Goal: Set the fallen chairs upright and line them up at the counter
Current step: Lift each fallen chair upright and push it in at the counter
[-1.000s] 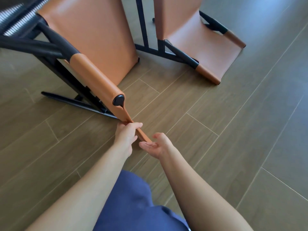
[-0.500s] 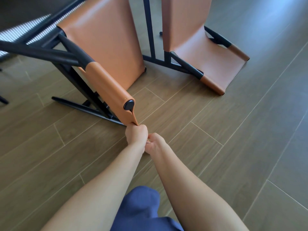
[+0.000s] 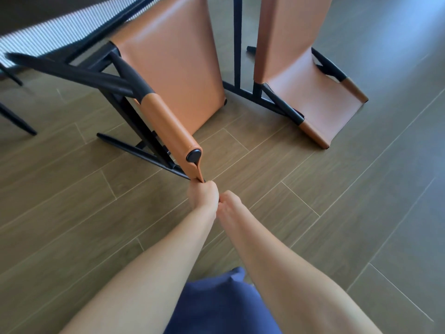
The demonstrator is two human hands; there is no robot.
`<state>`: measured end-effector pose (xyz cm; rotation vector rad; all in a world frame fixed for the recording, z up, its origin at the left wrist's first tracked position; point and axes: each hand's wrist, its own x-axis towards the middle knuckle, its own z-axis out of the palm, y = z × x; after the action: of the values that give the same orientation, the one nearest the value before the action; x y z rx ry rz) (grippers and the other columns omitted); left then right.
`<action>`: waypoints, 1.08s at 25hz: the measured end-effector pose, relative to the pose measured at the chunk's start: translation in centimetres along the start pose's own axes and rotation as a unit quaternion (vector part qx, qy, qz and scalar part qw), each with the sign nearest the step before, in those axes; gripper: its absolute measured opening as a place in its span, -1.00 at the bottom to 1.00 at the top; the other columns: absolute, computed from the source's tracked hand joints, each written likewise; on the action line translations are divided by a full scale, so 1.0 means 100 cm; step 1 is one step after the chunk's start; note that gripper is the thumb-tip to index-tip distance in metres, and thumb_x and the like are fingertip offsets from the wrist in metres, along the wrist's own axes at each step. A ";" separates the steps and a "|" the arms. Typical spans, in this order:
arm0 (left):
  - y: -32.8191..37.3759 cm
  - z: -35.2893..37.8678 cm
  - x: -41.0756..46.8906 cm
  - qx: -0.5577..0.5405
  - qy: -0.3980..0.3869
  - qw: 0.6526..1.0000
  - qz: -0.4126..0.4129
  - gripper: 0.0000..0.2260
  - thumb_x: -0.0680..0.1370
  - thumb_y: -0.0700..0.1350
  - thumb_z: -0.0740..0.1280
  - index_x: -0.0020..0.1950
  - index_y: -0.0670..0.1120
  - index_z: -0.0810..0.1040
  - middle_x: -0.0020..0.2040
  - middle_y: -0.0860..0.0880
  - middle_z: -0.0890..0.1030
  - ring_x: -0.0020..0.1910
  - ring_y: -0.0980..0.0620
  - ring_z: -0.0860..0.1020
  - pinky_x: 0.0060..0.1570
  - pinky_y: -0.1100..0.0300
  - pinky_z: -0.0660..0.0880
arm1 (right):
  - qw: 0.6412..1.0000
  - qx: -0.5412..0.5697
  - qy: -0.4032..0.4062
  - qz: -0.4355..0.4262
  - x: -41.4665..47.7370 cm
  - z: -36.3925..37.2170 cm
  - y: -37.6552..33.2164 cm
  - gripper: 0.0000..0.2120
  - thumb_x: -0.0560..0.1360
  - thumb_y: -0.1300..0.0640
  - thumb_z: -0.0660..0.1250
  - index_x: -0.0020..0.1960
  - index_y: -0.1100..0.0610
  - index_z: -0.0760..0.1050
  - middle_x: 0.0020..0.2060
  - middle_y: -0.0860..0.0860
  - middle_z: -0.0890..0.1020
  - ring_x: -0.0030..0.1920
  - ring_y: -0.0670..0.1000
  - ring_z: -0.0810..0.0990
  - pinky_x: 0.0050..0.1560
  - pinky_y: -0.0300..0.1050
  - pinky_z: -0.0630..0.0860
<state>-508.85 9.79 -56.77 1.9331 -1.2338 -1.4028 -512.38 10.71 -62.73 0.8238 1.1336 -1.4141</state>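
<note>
Two chairs with tan leather and black metal frames lie tipped over on the wood floor. The nearer chair (image 3: 166,68) lies at the left, its leather-wrapped top rail pointing towards me. My left hand (image 3: 202,195) grips the leather edge at the end of that rail. My right hand (image 3: 230,203) is curled right beside it, touching the left hand and gripping the same edge; the edge itself is hidden beneath both hands. The second chair (image 3: 301,75) lies farther right, its seat end resting on the floor.
A pale ribbed panel (image 3: 60,34) runs across the top left behind the chairs. Black legs of another piece of furniture (image 3: 16,119) show at the left edge. Open wood floor (image 3: 337,213) stretches to the right and near me.
My right hand, open and palm up a second ago, has closed in beside my left hand on the chair's edge. The view has drawn back and the chair end sits higher.
</note>
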 end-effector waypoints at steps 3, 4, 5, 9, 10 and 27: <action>0.024 -0.025 -0.009 -0.011 -0.018 0.999 -0.027 -0.73 0.51 -0.30 0.11 0.15 -0.25 0.49 0.11 -0.28 0.59 0.04 -0.32 0.59 0.06 -0.13 0.56 | 1.000 0.008 0.024 0.001 -0.035 0.017 0.000 -0.77 0.61 0.36 -0.01 -0.20 0.28 0.29 -0.26 0.19 0.43 -0.21 0.03 0.54 0.16 -0.19 0.48; 0.036 -0.034 -0.012 -0.020 -0.017 0.999 -0.034 -0.74 0.51 -0.30 0.11 0.13 -0.25 0.49 0.09 -0.28 0.59 0.02 -0.33 0.60 0.04 -0.14 0.57 | 1.000 0.015 0.009 0.004 -0.047 0.025 0.000 -0.80 0.60 0.37 0.00 -0.14 0.32 0.34 -0.22 0.22 0.46 -0.03 0.02 0.59 0.35 -0.09 0.37; 0.050 -0.043 -0.017 -0.027 -0.021 0.999 -0.042 -0.75 0.50 -0.32 0.10 0.11 -0.25 0.49 0.08 -0.28 0.60 0.01 -0.33 0.60 0.04 -0.15 0.57 | 1.000 0.016 0.008 0.015 -0.064 0.032 -0.001 -0.82 0.59 0.38 0.01 -0.07 0.36 0.38 -0.22 0.22 0.47 0.01 -0.01 0.58 0.40 -0.04 0.31; 0.109 -0.086 -0.039 -0.061 -0.022 0.996 -0.057 -0.77 0.48 -0.37 0.08 0.02 -0.19 0.46 0.04 -0.27 0.58 0.01 -0.35 0.59 0.00 -0.16 0.58 | 0.999 0.026 -0.019 0.014 -0.134 0.062 -0.001 -0.81 0.58 0.41 0.11 -0.18 0.32 0.39 -0.45 0.13 0.49 -0.61 -0.06 0.41 -0.47 -0.34 0.45; 0.123 -0.098 -0.041 -0.076 -0.023 0.995 -0.065 -0.77 0.48 -0.39 0.07 0.02 -0.18 0.44 0.02 -0.25 0.56 -0.01 -0.35 0.58 -0.06 -0.15 0.60 | 0.999 0.032 -0.019 0.011 -0.152 0.073 -0.003 -0.81 0.58 0.42 0.09 -0.19 0.34 0.38 -0.45 0.15 0.50 -0.70 -0.06 0.37 -0.64 -0.31 0.33; 0.283 -0.273 0.038 0.001 -0.101 0.982 -0.159 -0.68 0.51 -0.39 0.26 0.25 -0.24 0.39 0.12 -0.22 0.55 -0.08 -0.25 0.64 -0.55 0.24 0.52 | 0.995 -0.042 0.051 0.080 -0.273 0.262 0.038 -0.65 0.61 0.33 0.22 0.39 0.31 0.38 0.31 0.20 0.52 0.30 0.15 0.51 -0.41 -0.21 0.59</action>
<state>-494.87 -11.40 -26.56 2.1012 -1.0410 -1.7950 -501.36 -5.32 -30.02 0.9147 1.1705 -1.1949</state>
